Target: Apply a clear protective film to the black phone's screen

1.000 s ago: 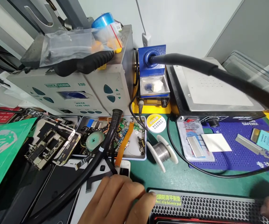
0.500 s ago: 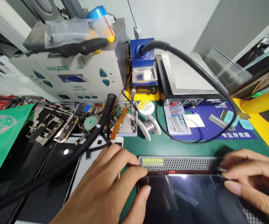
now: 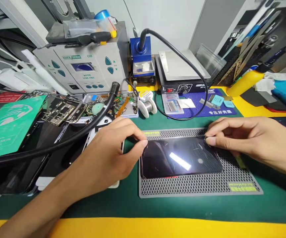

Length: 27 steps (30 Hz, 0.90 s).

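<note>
A phone [image 3: 163,162] with a glossy black face lies flat on a grey perforated anti-slip pad [image 3: 187,185], its surface showing bright reflections and fine marks. My left hand [image 3: 118,148] pinches the phone's upper left corner between thumb and fingers. At the opposite end, my right hand [image 3: 242,142] has thumb and forefinger closed on the upper right corner. Whether a thin clear film lies on the phone's face, I cannot tell.
A black hose [image 3: 66,142] crosses the left side over dark screens, circuit boards [image 3: 61,109] and a green packet [image 3: 11,125]. Behind stand a hot air station [image 3: 83,69], a solder spool [image 3: 146,107], a soldering iron holder [image 3: 141,59] and a heating plate [image 3: 182,69].
The view has drawn back and tilted, so the whole phone and pad now show. Both hands stay at the phone's upper corners, with their fingers pinched closer.
</note>
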Each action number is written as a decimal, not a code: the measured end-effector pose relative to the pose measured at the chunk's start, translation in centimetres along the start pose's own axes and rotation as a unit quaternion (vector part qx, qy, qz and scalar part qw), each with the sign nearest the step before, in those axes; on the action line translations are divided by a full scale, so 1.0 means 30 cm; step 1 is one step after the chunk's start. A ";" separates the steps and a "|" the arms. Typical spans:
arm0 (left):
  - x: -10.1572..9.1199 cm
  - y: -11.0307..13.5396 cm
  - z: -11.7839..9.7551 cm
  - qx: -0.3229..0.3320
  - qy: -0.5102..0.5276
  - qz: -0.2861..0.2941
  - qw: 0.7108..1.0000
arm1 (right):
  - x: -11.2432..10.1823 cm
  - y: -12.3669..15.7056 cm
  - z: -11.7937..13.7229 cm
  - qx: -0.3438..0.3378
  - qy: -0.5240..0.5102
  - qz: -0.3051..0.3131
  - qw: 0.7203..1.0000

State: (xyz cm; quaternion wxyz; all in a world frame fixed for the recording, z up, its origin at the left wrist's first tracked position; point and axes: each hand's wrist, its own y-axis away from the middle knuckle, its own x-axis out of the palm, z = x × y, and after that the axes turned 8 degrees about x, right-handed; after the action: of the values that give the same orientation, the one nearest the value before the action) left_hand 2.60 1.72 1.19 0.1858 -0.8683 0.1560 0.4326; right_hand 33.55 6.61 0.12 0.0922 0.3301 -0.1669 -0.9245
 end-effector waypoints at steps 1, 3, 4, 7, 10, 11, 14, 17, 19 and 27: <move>0.002 -0.002 -0.001 -0.005 -0.004 -0.002 1.000 | 0.001 0.003 0.004 0.007 -0.010 0.032 0.999; 0.007 -0.005 -0.001 -0.022 -0.009 -0.005 1.000 | 0.002 0.008 0.010 0.015 -0.029 0.068 0.997; 0.010 -0.006 -0.001 -0.030 -0.012 -0.007 0.999 | 0.002 0.011 0.013 0.014 -0.035 0.070 0.997; 0.015 -0.007 0.001 -0.034 -0.021 -0.008 0.999 | 0.004 0.015 0.022 0.010 -0.030 0.065 0.997; 0.016 -0.004 0.002 -0.029 -0.018 -0.012 0.999 | 0.008 0.014 0.028 0.008 -0.026 0.060 0.998; 0.015 -0.004 0.002 -0.030 -0.015 -0.012 0.999 | 0.009 0.013 0.029 0.009 -0.026 0.060 0.998; 0.013 -0.002 0.001 -0.032 -0.009 -0.009 0.999 | 0.010 0.013 0.029 0.014 -0.025 0.057 0.998; 0.011 -0.001 -0.002 -0.027 -0.009 -0.008 1.000 | 0.007 0.012 0.023 0.026 -0.017 0.043 0.999; 0.010 -0.001 -0.004 -0.026 -0.008 -0.008 1.000 | 0.004 0.009 0.016 0.032 -0.010 0.036 0.999; 0.016 -0.002 0.004 -0.029 -0.006 -0.012 0.999 | 0.001 0.010 0.009 0.031 -0.008 0.033 0.999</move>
State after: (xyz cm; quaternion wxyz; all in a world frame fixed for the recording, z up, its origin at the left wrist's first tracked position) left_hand 2.80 1.79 0.75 0.1665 -0.8725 0.1318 0.4401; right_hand 33.38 6.40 0.42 0.1108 0.3196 -0.2067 -0.9181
